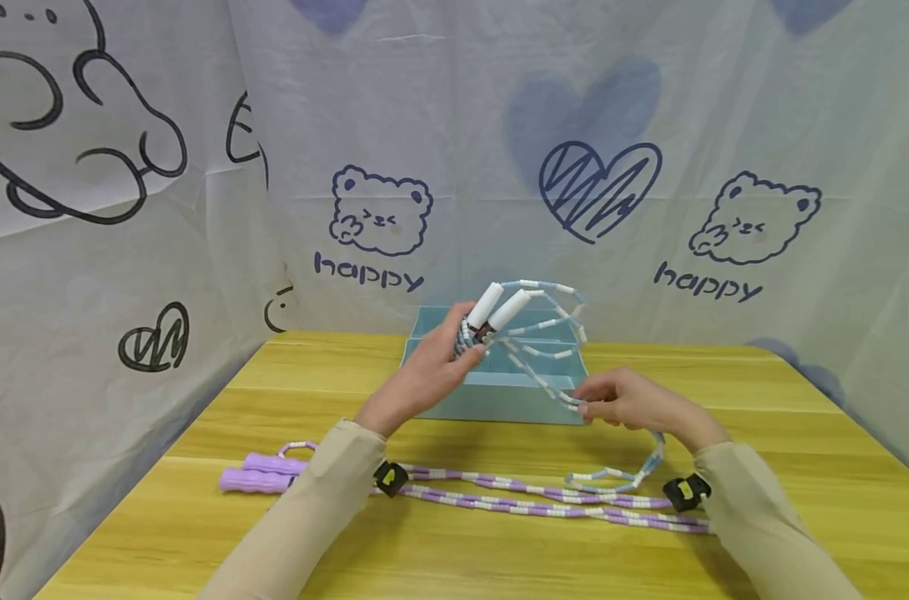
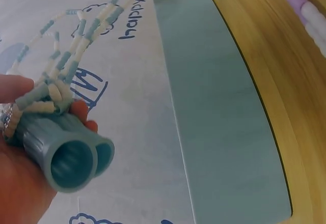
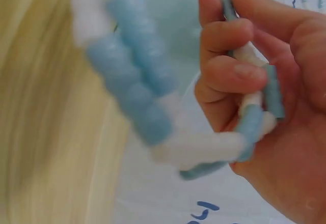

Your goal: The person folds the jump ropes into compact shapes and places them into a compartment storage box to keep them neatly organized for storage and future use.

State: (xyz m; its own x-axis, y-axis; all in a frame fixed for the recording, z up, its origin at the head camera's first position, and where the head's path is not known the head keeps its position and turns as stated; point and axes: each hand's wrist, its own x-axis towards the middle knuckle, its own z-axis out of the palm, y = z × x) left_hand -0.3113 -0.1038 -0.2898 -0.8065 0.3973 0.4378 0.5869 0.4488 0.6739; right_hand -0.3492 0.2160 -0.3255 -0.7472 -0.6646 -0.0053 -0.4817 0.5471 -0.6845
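Observation:
A blue-and-white beaded jump rope hangs between my two hands over the blue box (image 1: 499, 404). My left hand (image 1: 432, 362) grips its two handles (image 2: 71, 155) side by side, with rope wrapped around them. The handles' white ends (image 1: 509, 310) point up in the head view, and their hollow blue ends face the left wrist camera. Loops of the beaded rope (image 1: 544, 325) arch to the right of the handles. My right hand (image 1: 637, 404) pinches the rope strands between thumb and fingers. More of the rope runs through its curled fingers (image 3: 234, 76), and a tail dangles below.
A purple-and-white jump rope lies stretched across the wooden table (image 1: 454, 567), its purple handles (image 1: 259, 481) at the left. The box stands at the back with its lid (image 1: 432, 321) raised, against a printed curtain (image 1: 469, 125).

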